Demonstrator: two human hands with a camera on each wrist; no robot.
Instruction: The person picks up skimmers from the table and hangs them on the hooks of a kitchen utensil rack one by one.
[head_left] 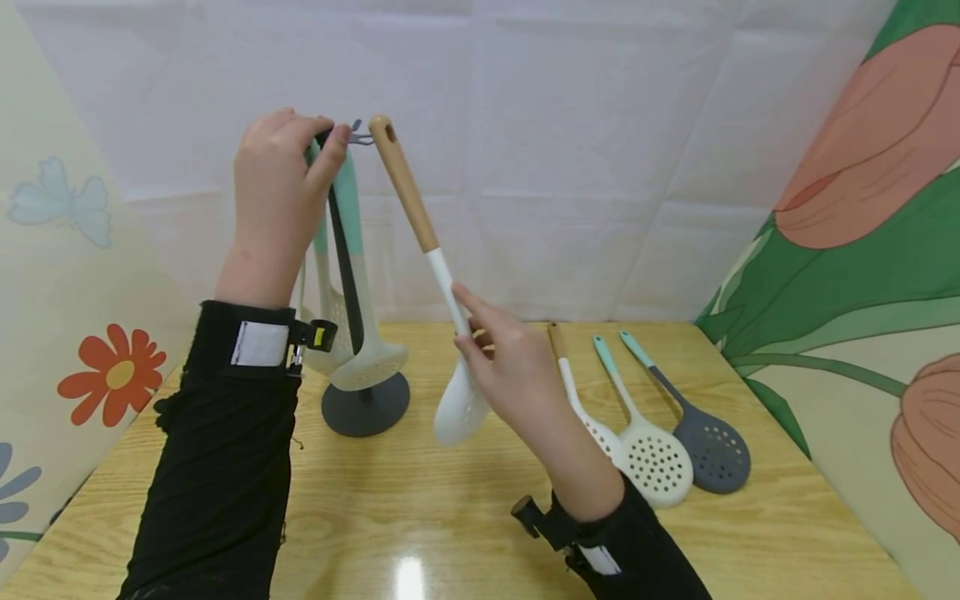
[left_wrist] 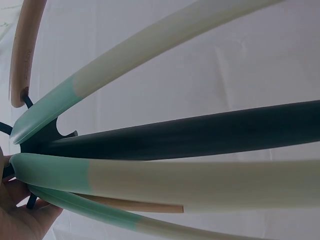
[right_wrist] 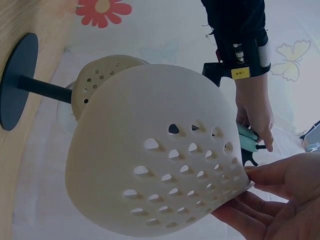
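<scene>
A dark utensil rack (head_left: 366, 404) stands on the wooden table (head_left: 420, 517) with several mint, cream and dark-handled utensils (head_left: 347, 250) hanging from its top. My left hand (head_left: 330, 154) grips the rack's top, fingers curled over the hanging handles (left_wrist: 150, 175). My right hand (head_left: 468, 321) pinches the white stem of a slotted spoon (head_left: 459, 408) with a wooden handle, tilted in the air. That handle's holed end (head_left: 382, 129) is right beside a rack hook (head_left: 358, 136). The right wrist view shows the spoon's perforated bowl (right_wrist: 155, 155) close up, with my fingers (right_wrist: 270, 200) at its edge.
Three skimmers lie on the table to the right: a wooden-handled white one (head_left: 577, 392), a mint-handled white one (head_left: 652, 458) and a mint-handled grey one (head_left: 712, 450). Patterned cloth walls close off the back and both sides.
</scene>
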